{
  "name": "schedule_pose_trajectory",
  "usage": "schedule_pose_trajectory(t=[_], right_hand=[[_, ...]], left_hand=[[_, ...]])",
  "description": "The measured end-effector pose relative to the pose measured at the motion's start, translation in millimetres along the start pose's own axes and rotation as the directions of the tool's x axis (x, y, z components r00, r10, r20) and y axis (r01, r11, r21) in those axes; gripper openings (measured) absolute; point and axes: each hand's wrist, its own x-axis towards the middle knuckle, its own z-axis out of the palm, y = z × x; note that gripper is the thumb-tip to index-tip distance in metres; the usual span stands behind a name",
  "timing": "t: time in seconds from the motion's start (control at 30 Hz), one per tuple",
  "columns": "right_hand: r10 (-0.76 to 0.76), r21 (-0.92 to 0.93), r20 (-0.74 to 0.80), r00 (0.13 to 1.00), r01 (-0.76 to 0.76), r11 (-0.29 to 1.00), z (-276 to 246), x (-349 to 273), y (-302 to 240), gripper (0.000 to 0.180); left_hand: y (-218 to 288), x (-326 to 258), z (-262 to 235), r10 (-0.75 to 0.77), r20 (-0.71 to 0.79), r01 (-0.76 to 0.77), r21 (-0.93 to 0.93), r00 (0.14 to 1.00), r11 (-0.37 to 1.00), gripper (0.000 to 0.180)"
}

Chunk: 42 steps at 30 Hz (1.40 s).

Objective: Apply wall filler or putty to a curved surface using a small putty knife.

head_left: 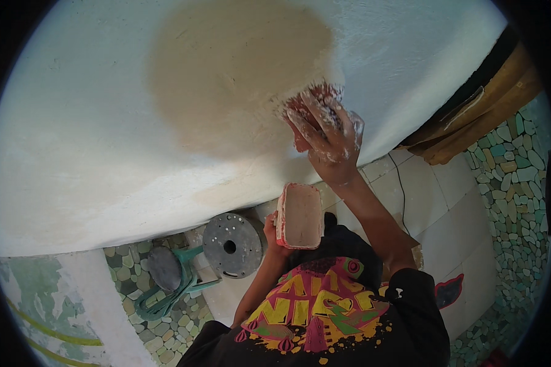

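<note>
My right hand (333, 131), smeared with white, is closed around a wide reddish brush (301, 140). Its whitened bristles press against the wall (73, 134), at the lower right edge of a tan patch (226, 79). White coating surrounds the patch, with streaky marks to its right. Lower down, in front of my chest, my left hand (275, 235) grips a red rectangular tub (280, 211) by its left side. Pale residue coats the tub's inside and rim; whether this is liquid I cannot make out. Some of the left fingers are hidden behind the tub.
Below the wall stand a grey round disc with holes (231, 244) and a green-framed stool with a dark round seat (164, 268). A thin black cable (403, 196) crosses the tiles. Brown cloth (438, 144) hangs at right, beside pebbled flooring (520, 177). A yellow-green hose (61, 335) lies lower left.
</note>
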Motion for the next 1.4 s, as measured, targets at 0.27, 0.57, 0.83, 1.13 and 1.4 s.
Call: schedule_pose_trajectory(t=[0.27,0.57,0.83,1.13,1.4], right_hand=[[0.003,0.149,-0.114,0.993,0.015,0.989,-47,26,-32,0.058],[0.039,0.032,0.050,0.998,-0.040,0.999,-4,-37,-4,0.062],[0.434,0.302,0.142,0.889,-0.457,0.837,-55,-127,20,0.030],[0.895,0.700,0.362,0.262,-0.711,-0.075,-106,-116,3,0.038],[0.711,0.578,0.576,0.404,-0.816,-0.006,-117,-65,-94,0.043]], left_hand=[[-1,1,16,-0.020,0.068,0.024,-0.050,0.997,0.998,0.062],[-3,1,26,0.004,0.051,-0.003,-0.020,0.999,1.000,0.061],[-2,2,-7,0.011,0.067,-0.009,-0.019,0.998,1.000,0.064],[17,0,15,0.033,0.163,-0.024,-0.057,0.986,0.998,0.065],[36,-14,52,0.136,0.295,-0.138,-0.015,0.946,0.990,0.082]])
